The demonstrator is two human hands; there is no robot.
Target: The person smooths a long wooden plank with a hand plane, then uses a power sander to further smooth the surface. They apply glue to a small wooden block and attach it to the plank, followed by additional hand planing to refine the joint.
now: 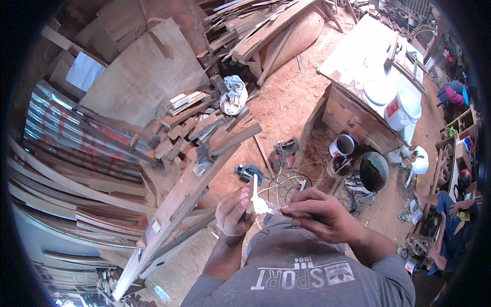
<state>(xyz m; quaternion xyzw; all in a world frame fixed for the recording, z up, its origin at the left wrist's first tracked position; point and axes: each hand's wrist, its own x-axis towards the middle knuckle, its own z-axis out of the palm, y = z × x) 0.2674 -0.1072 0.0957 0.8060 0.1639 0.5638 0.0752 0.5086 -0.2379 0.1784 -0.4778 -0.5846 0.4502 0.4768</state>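
In front of my chest, my left hand (pixel 235 212) is closed around a thin, pale flat stick (pixel 254 183) that points up past the fingers. A bright white lump, like paste or putty, (pixel 261 206) sits against the stick's lower part. My right hand (pixel 323 215) pinches a thin, greyish piece (pixel 275 209) whose tip meets the white lump; its exact kind cannot be made out. Just above the right fingers shows a short, narrow light-tipped piece (pixel 303 184), and whether that hand holds it is unclear.
A long wooden beam (pixel 176 222) slants up on my left, near stacked offcuts (pixel 184 128). Power tools (pixel 249 174) and tangled cables lie on the dirt floor ahead. Buckets (pixel 373 171) stand by a white-topped workbench (pixel 353 56). Another person (pixel 445 225) sits at the far right.
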